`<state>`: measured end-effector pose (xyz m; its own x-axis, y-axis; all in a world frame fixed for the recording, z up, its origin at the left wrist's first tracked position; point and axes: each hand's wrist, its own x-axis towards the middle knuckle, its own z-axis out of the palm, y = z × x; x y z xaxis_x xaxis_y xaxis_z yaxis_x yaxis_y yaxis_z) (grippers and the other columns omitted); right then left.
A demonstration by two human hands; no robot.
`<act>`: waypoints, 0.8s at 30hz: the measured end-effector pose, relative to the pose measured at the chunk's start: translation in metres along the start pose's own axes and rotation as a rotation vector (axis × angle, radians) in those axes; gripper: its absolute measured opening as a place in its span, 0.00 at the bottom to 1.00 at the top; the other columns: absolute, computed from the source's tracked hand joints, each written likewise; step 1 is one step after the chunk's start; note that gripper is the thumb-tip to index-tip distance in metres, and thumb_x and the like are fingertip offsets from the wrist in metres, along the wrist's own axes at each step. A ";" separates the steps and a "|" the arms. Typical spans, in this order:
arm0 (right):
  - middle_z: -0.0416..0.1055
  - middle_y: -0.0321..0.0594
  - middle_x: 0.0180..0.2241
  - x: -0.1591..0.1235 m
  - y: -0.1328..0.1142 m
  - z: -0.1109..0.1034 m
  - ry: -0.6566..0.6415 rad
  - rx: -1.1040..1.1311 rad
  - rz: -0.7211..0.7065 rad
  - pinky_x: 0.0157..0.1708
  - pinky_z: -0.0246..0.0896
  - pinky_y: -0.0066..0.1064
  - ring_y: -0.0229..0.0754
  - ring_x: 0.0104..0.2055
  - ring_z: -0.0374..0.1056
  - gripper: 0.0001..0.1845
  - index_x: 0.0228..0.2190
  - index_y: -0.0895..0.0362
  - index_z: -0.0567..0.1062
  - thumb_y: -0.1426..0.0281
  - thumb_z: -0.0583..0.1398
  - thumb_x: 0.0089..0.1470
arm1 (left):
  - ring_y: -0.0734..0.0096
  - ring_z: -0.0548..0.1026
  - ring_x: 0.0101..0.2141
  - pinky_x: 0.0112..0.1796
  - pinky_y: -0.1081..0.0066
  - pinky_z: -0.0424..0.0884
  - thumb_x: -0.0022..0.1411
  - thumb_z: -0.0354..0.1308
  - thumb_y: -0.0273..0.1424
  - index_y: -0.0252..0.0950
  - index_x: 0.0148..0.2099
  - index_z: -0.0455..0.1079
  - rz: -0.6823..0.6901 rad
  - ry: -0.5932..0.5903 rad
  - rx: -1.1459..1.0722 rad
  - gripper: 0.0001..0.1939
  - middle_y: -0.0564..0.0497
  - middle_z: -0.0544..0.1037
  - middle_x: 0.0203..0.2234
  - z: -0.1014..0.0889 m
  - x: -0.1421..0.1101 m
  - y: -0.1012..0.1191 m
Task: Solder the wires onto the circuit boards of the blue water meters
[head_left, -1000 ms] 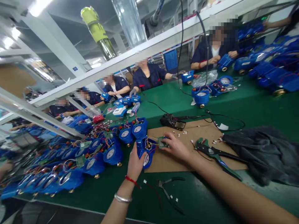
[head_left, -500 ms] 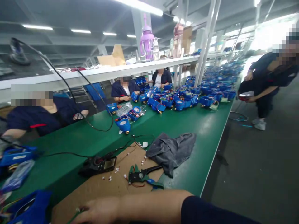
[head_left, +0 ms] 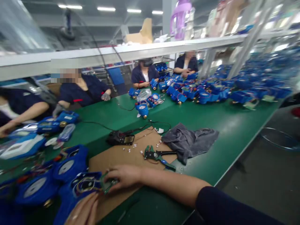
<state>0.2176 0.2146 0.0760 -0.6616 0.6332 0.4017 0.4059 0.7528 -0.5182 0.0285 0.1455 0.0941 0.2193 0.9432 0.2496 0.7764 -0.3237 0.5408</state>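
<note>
My right hand [head_left: 123, 178] pinches a green circuit board [head_left: 107, 183] beside an opened blue water meter [head_left: 64, 195]. Coloured wires [head_left: 84, 184] lie inside the meter's open housing. My left hand [head_left: 84, 210] is at the bottom of the view, its fingers against the near side of that meter; its thumb is hidden. Under the hands lies a sheet of brown cardboard [head_left: 112, 157]. On it rest green-and-black wire strippers [head_left: 159, 156] and small white connectors [head_left: 128, 150]. More blue meters [head_left: 65, 167] with round dials crowd the left side.
A grey cloth [head_left: 189, 140] and a black device with a small screen [head_left: 120, 137] lie on the green table [head_left: 225, 150]. Many blue meters [head_left: 206, 92] are piled farther back, under a white shelf [head_left: 140, 48]. Several co-workers sit across the table.
The view has swung left and down. My right hand has come to the opened meter with the circuit board, and my left hand has entered the view.
</note>
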 end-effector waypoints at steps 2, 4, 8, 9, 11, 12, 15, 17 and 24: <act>0.68 0.45 0.50 -0.005 -0.007 -0.003 0.025 0.071 0.006 0.49 0.62 0.29 0.43 0.52 0.66 0.22 0.45 0.56 0.71 0.61 0.63 0.49 | 0.54 0.74 0.45 0.47 0.57 0.72 0.58 0.50 0.38 0.43 0.46 0.71 -0.037 0.015 0.068 0.16 0.48 0.78 0.41 -0.008 -0.017 0.001; 0.65 0.50 0.53 -0.008 -0.007 -0.003 0.027 0.158 -0.011 0.52 0.60 0.37 0.48 0.56 0.62 0.22 0.48 0.57 0.70 0.64 0.61 0.52 | 0.57 0.76 0.42 0.46 0.56 0.71 0.63 0.45 0.35 0.39 0.47 0.70 -0.099 0.005 0.095 0.16 0.45 0.77 0.42 -0.006 -0.026 0.006; 0.65 0.47 0.54 -0.001 0.003 0.004 -0.062 0.199 0.032 0.54 0.58 0.40 0.48 0.58 0.59 0.22 0.48 0.52 0.71 0.64 0.63 0.50 | 0.67 0.76 0.33 0.38 0.65 0.73 0.65 0.43 0.31 0.36 0.45 0.69 -0.272 -0.006 -0.103 0.14 0.47 0.78 0.33 0.008 -0.026 0.005; 0.65 0.46 0.54 0.001 0.004 0.005 -0.076 0.194 0.044 0.55 0.58 0.40 0.47 0.59 0.59 0.22 0.48 0.51 0.71 0.65 0.63 0.49 | 0.69 0.76 0.31 0.35 0.68 0.73 0.65 0.44 0.30 0.35 0.44 0.68 -0.314 0.009 -0.181 0.13 0.48 0.77 0.30 0.012 -0.026 0.004; 0.65 0.45 0.54 0.003 0.003 0.006 -0.091 0.195 0.059 0.56 0.57 0.41 0.47 0.59 0.59 0.22 0.48 0.50 0.71 0.67 0.63 0.49 | 0.71 0.76 0.29 0.33 0.70 0.73 0.65 0.45 0.30 0.34 0.43 0.67 -0.363 0.021 -0.328 0.11 0.49 0.77 0.29 0.017 -0.027 0.001; 0.64 0.44 0.55 0.003 0.002 0.006 -0.094 0.204 0.071 0.56 0.57 0.42 0.47 0.59 0.59 0.22 0.48 0.50 0.71 0.67 0.63 0.49 | 0.71 0.76 0.29 0.33 0.70 0.73 0.65 0.45 0.31 0.34 0.43 0.66 -0.376 0.023 -0.381 0.10 0.49 0.77 0.29 0.018 -0.027 0.000; 0.57 0.43 0.60 -0.004 -0.001 0.002 -0.052 0.308 0.148 0.58 0.54 0.43 0.47 0.60 0.56 0.23 0.49 0.49 0.71 0.67 0.63 0.48 | 0.70 0.77 0.31 0.33 0.70 0.72 0.65 0.47 0.32 0.34 0.43 0.65 -0.392 0.033 -0.454 0.09 0.47 0.78 0.30 0.020 -0.029 -0.002; 0.60 0.42 0.58 -0.010 0.005 -0.003 0.082 0.502 0.306 0.57 0.55 0.44 0.47 0.60 0.57 0.19 0.43 0.51 0.75 0.67 0.64 0.46 | 0.70 0.77 0.31 0.34 0.69 0.72 0.65 0.47 0.32 0.33 0.42 0.64 -0.397 0.039 -0.478 0.09 0.46 0.78 0.31 0.020 -0.028 -0.004; 0.75 0.48 0.38 -0.002 0.075 -0.034 0.558 0.893 0.767 0.37 0.72 0.35 0.40 0.36 0.74 0.11 0.34 0.59 0.71 0.65 0.59 0.53 | 0.69 0.76 0.31 0.35 0.69 0.72 0.65 0.46 0.32 0.34 0.42 0.65 -0.381 0.004 -0.458 0.10 0.47 0.78 0.31 0.016 -0.020 -0.006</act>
<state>0.2704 0.2759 0.0619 -0.0121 0.9973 -0.0730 -0.1386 -0.0739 -0.9876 0.0285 0.1293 0.0732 -0.0279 0.9992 -0.0271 0.4660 0.0370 0.8840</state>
